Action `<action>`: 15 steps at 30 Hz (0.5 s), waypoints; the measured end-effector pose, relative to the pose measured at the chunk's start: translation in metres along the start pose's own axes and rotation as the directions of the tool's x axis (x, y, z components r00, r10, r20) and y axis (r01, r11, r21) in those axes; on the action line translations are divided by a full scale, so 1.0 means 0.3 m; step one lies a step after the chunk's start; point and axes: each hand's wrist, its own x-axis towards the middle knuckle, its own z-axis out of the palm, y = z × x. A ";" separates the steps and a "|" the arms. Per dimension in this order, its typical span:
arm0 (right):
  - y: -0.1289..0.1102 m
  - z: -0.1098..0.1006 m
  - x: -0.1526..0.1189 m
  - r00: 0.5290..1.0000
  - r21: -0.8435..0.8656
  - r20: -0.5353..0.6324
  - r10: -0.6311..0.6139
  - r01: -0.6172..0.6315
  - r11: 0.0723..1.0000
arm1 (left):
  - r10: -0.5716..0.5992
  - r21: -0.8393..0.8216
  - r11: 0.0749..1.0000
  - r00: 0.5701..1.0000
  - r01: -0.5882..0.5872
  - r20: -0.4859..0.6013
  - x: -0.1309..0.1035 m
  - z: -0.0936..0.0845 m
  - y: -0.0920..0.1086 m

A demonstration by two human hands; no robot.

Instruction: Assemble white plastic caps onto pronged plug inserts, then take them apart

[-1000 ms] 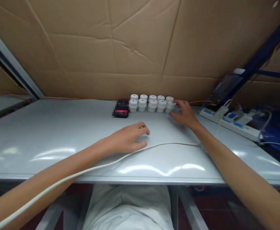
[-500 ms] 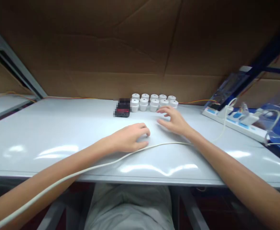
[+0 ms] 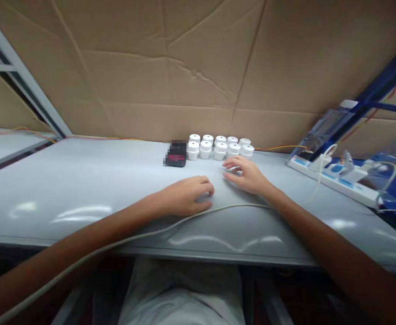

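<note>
My left hand [image 3: 190,195] rests on the grey tabletop [image 3: 66,180], its fingers loosely curved and apart from the thumb, with nothing in it. A white cable [image 3: 171,225] runs beside its thumb and over my left forearm. My right hand [image 3: 247,174] is open, thumb and fingers apart, in front of two rows of small white round capped pieces [image 3: 220,150]. It looks clear of them, with no object between its fingers. Left of the rows lies a dark phone-like device [image 3: 177,155], partly blurred by pixels.
A white power strip [image 3: 336,182] with plugs lies along the right side. Behind the table stands a cardboard wall [image 3: 133,76], with thin red and yellow wires along its foot. A blue frame post [image 3: 367,99] rises at right, a grey one [image 3: 32,85] at left.
My right hand has come slightly lower, toward me, and its fingers sit a little closer together. The left hand has hardly moved. The view has shifted slightly and the cardboard looks brighter.
</note>
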 end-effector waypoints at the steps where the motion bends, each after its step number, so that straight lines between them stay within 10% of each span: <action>1: 0.001 0.000 0.000 1.000 0.005 0.007 -0.001 0.001 1.000 | 0.003 0.003 1.000 1.000 -0.003 0.001 -0.001 0.000 -0.001; 15: 0.003 0.004 -0.001 0.999 0.041 0.013 0.039 -0.039 0.998 | 0.022 0.021 1.000 1.000 -0.023 0.015 -0.004 -0.015 0.011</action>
